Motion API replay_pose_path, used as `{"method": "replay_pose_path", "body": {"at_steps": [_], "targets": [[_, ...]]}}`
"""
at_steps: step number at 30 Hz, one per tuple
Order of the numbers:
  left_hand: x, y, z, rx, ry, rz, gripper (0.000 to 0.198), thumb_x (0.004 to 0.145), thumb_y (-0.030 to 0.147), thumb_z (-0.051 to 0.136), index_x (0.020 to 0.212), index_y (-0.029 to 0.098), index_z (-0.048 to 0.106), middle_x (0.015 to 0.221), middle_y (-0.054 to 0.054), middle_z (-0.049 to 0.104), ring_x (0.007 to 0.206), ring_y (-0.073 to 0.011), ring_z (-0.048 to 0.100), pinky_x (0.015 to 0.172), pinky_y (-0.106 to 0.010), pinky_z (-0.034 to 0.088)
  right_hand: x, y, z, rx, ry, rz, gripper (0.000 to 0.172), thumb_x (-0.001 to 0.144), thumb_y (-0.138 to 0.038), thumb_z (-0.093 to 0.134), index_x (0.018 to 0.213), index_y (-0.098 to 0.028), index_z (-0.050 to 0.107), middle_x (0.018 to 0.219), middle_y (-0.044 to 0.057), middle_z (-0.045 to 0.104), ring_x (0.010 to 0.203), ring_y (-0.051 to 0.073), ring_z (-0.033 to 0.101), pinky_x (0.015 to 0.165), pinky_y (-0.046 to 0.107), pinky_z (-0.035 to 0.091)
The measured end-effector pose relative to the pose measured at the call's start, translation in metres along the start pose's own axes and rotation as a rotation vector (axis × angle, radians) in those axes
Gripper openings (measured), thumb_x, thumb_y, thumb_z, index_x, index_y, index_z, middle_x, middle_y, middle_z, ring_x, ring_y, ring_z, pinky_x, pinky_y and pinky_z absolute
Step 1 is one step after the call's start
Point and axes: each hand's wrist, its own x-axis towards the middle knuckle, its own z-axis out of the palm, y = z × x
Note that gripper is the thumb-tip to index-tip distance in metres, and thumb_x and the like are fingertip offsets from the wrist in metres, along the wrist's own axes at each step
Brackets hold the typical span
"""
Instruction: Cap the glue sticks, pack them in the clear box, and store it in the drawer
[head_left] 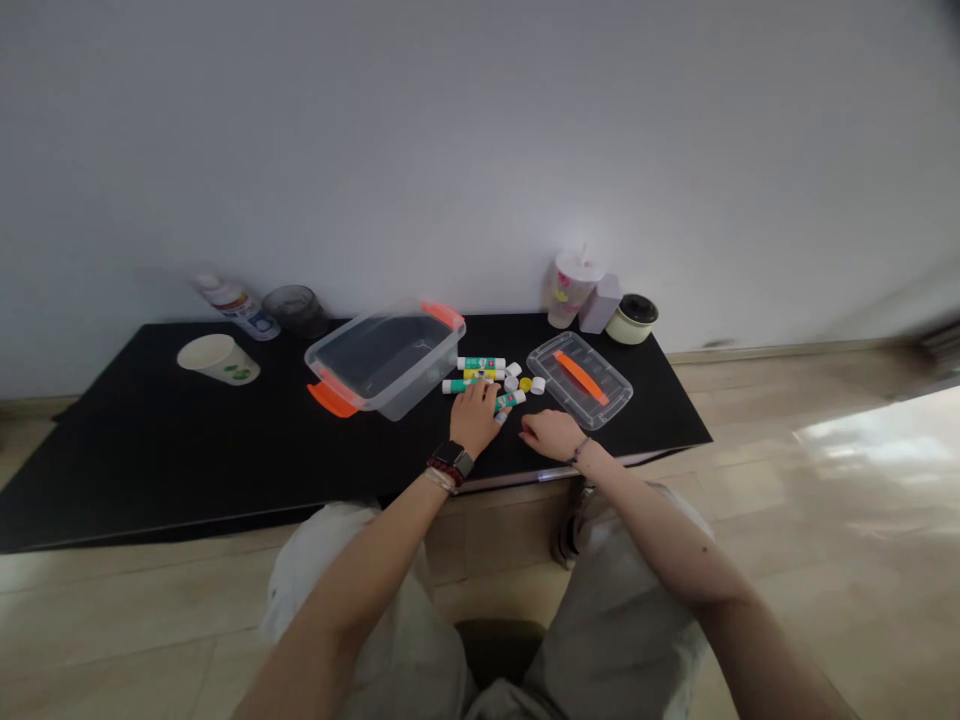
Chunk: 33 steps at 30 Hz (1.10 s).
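My left hand [472,416] is over a small group of glue sticks on the black table, its fingers closed around a green-and-white glue stick [511,401] that pokes out to the right. Beyond the fingers lie another green glue stick [480,363], a yellow one [474,375] and a third green one [454,386], partly covered by the hand. Several loose caps sit to their right, among them a yellow cap [526,384] and a white cap [538,385]. My right hand [553,436] rests near the front edge with curled fingers; anything inside them is hidden.
An open clear plastic box [397,398] with orange latches stands left of the sticks. Its lid [619,387] lies on the right. Behind are a lidded cup [564,298], a white box [602,303] and a round pot [628,328]. Far left: paper cup [214,358], spray can [238,307], dark glass [296,310].
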Motion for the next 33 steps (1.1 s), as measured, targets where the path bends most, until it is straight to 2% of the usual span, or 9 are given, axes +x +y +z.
{"method": "replay_pose_path", "body": {"at_steps": [2,5,9,11,18,23,26,30,33], "targets": [[-0.009,-0.001,-0.008,0.000,-0.024,0.034,0.032,0.096,0.035,0.051,0.121,0.017,0.057,0.122,-0.015,0.062,0.113,-0.0299,0.057,0.090,-0.039,0.044,-0.004,-0.002,0.005,-0.008,-0.071,-0.048,0.028,0.097,-0.039,0.050,0.105,-0.023,0.070,0.108,0.012,0.073,0.103,0.026,0.070,0.078,0.030,0.050],[-0.030,-0.004,-0.016,0.011,-0.162,0.127,0.025,0.098,0.033,0.046,0.113,0.017,0.059,0.109,-0.012,0.066,0.101,-0.0260,0.062,0.081,-0.036,0.045,-0.010,-0.006,0.016,-0.005,-0.153,-0.087,0.026,0.095,-0.038,0.054,0.102,-0.021,0.073,0.106,0.015,0.074,0.102,0.028,0.071,0.076,0.031,0.051],[-0.059,-0.010,-0.018,0.043,-0.341,0.215,0.019,0.098,0.031,0.049,0.103,0.019,0.062,0.101,-0.009,0.068,0.096,-0.0237,0.064,0.075,-0.033,0.046,-0.011,-0.013,0.028,0.021,-0.164,-0.128,0.023,0.093,-0.038,0.057,0.099,-0.022,0.073,0.103,0.013,0.075,0.098,0.027,0.072,0.073,0.030,0.050],[-0.070,-0.016,-0.017,0.047,-0.356,0.188,0.020,0.098,0.031,0.048,0.105,0.019,0.062,0.103,-0.009,0.068,0.097,-0.0232,0.064,0.075,-0.032,0.046,-0.008,-0.016,0.030,0.038,-0.135,-0.130,0.023,0.094,-0.038,0.055,0.101,-0.023,0.071,0.104,0.010,0.075,0.099,0.025,0.071,0.075,0.029,0.049],[-0.085,-0.032,-0.016,0.015,-0.353,0.060,0.038,0.100,0.031,0.043,0.134,0.019,0.053,0.119,-0.011,0.068,0.102,-0.0240,0.066,0.078,-0.033,0.049,0.012,-0.020,0.023,0.082,0.009,-0.060,0.028,0.098,-0.036,0.049,0.120,-0.023,0.061,0.117,0.009,0.070,0.108,0.024,0.067,0.082,0.030,0.049],[-0.091,-0.038,-0.017,-0.009,-0.358,0.029,0.040,0.100,0.032,0.042,0.137,0.019,0.052,0.123,-0.010,0.067,0.107,-0.0242,0.066,0.080,-0.033,0.050,0.027,-0.026,0.028,0.121,0.117,0.015,0.045,0.100,-0.034,0.045,0.142,-0.018,0.044,0.142,0.014,0.054,0.114,0.024,0.064,0.086,0.032,0.050],[-0.094,-0.041,-0.022,-0.020,-0.369,0.011,0.040,0.101,0.032,0.041,0.136,0.020,0.052,0.124,-0.010,0.067,0.109,-0.0240,0.065,0.081,-0.032,0.049,0.025,-0.030,0.032,0.149,0.163,0.060,0.051,0.100,-0.034,0.044,0.148,-0.019,0.038,0.141,0.014,0.053,0.111,0.024,0.065,0.085,0.031,0.050],[-0.101,-0.042,-0.034,-0.062,-0.394,-0.023,0.038,0.101,0.035,0.040,0.134,0.021,0.052,0.124,-0.010,0.067,0.109,-0.0241,0.065,0.081,-0.032,0.048,0.005,-0.031,0.028,0.090,0.063,-0.012,0.036,0.101,-0.033,0.041,0.133,-0.021,0.055,0.127,0.011,0.064,0.113,0.023,0.064,0.085,0.030,0.049],[-0.111,-0.038,-0.039,-0.107,-0.513,-0.063,0.036,0.099,0.037,0.042,0.127,0.019,0.054,0.113,-0.011,0.070,0.099,-0.0254,0.068,0.077,-0.033,0.047,-0.017,-0.031,0.024,0.040,-0.049,-0.058,0.031,0.101,-0.033,0.041,0.119,-0.022,0.064,0.119,0.010,0.069,0.111,0.024,0.065,0.083,0.030,0.048]]}}
